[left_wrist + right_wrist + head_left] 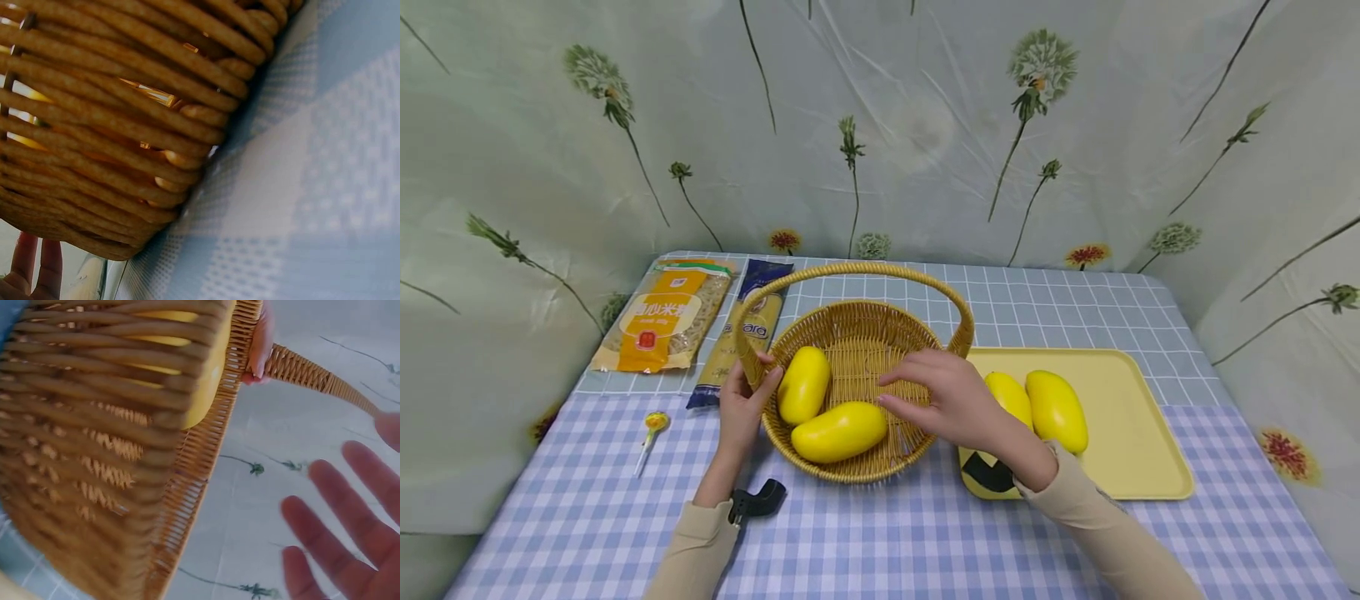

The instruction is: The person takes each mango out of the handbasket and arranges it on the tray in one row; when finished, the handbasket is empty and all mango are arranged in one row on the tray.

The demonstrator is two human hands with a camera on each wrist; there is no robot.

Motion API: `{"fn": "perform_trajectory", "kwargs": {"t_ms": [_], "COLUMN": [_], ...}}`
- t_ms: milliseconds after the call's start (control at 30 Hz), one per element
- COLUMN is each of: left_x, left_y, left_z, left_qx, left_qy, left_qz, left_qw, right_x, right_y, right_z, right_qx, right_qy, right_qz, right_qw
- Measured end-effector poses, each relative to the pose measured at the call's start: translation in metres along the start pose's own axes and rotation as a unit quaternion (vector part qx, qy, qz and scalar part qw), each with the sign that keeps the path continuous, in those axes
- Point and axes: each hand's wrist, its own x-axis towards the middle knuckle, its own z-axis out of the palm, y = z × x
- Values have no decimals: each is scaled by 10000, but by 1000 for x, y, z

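The right hand (951,396) is hovering over the right part of the wicker basket (880,350), its fingers being held apart from the thumb with nothing gripped between them. From those fingertips, the nearer of two mangoes in the basket, the near mango (839,432), is lying to the left and nearer, its long axis running roughly left to right; the left mango (805,386) is resting farther left, its long axis running near to far. The left mango is being approached more closely by the left hand (743,408), whose fingers and thumb are being clamped on the basket's left rim beside the foot of the handle (865,268). To the right of the basket, two more mangoes are being carried by the yellow tray (1138,417): the inner mango (1009,396) is being partly covered by the right wrist, while the outer mango (1057,411) is lying just beside it, both pointing near to far with far ends leaning left. Between tray and basket interior, the right rim is standing in the way, and the handle is arching above. At left on the table (850,550), a lollipop (656,422) is lying nearer than an orange-labelled bag (664,317), and a blue-ended pasta packet (758,317) is being partly crossed by the handle.
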Motion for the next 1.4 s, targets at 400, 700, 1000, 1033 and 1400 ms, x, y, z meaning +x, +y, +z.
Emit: {"fn": "perform_trajectory", "kwargs": {"t_ms": [400,700,1000,1033,1400], "left_x": [1,2,1,1,0], "left_y": [-1,-1,-1,-1,0], "left_z": [0,1,-1,-1,0], "left_qx": [-55,-52,29,39,34], "left_qy": [-50,-66,-48,-50,-41], "left_qz": [47,104,42,39,77], "left_qw": [10000,9999,10000,10000,10000], "right_x": [27,44,54,55,61], "right_y": [-9,-4,0,0,0], "right_z": [13,24,34,35,46], "right_qx": [-748,-528,-396,-409,-272], "right_qy": [-1907,-2919,-3552,-3594,-4084], "right_qz": [785,1019,1179,1168,1139], "right_qw": [9756,9496,9265,9249,9053]}}
